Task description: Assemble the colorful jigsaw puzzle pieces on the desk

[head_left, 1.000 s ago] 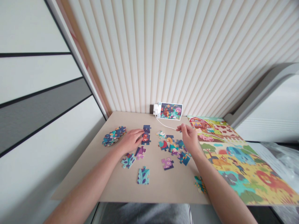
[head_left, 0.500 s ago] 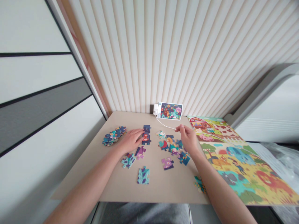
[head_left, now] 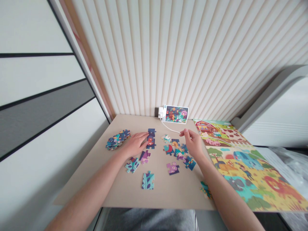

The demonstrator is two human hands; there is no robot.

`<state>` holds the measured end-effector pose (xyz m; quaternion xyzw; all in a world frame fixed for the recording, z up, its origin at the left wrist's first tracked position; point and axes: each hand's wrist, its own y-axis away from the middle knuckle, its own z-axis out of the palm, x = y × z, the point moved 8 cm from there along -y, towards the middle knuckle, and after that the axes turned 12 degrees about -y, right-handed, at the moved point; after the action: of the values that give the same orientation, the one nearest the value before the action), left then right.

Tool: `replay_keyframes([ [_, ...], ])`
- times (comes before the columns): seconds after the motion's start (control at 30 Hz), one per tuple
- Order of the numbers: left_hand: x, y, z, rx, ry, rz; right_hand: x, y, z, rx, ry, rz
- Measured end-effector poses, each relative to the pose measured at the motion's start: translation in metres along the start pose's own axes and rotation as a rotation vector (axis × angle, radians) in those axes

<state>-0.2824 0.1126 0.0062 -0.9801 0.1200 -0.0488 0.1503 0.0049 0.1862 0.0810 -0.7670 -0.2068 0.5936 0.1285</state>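
Note:
My left hand (head_left: 137,143) lies palm down with its fingers stretched out. Its fingertips touch the left side of two joined dark blue puzzle pieces (head_left: 151,139), the lower showing a red figure. Above the loose pieces at the right, my right hand (head_left: 193,142) has its fingers curled and closed, thumb near the index finger. A white cable (head_left: 170,129) passes at those fingertips; whether it is pinched or just behind them I cannot tell. Nearest below this hand are several loose puzzle pieces (head_left: 178,153). A purple piece (head_left: 145,157) and a teal leafy piece (head_left: 132,165) lie below my left hand.
A heap of puzzle pieces (head_left: 117,139) sits at the left. A picture card (head_left: 176,114) leans on the wall beside a white charger (head_left: 160,112). Two assembled puzzles, a farm (head_left: 221,133) and a safari scene (head_left: 255,176), cover the table's right side. Single pieces (head_left: 148,180) lie nearer the front.
My right hand has shifted very slightly to the left. My left hand stays at the joined pieces, and the puzzle pieces keep their places.

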Motion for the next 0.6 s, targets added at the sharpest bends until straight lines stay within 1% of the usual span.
replay_keyframes([
  [0.3, 0.0027, -0.0006, -0.0017, -0.027, -0.003, -0.003, -0.0017, 0.0008, 0.0018, -0.011, 0.01, 0.013],
  [0.6, 0.0034, -0.0004, -0.004, -0.026, 0.007, -0.001, 0.0014, 0.0017, 0.0033, -0.025, 0.013, 0.019],
])
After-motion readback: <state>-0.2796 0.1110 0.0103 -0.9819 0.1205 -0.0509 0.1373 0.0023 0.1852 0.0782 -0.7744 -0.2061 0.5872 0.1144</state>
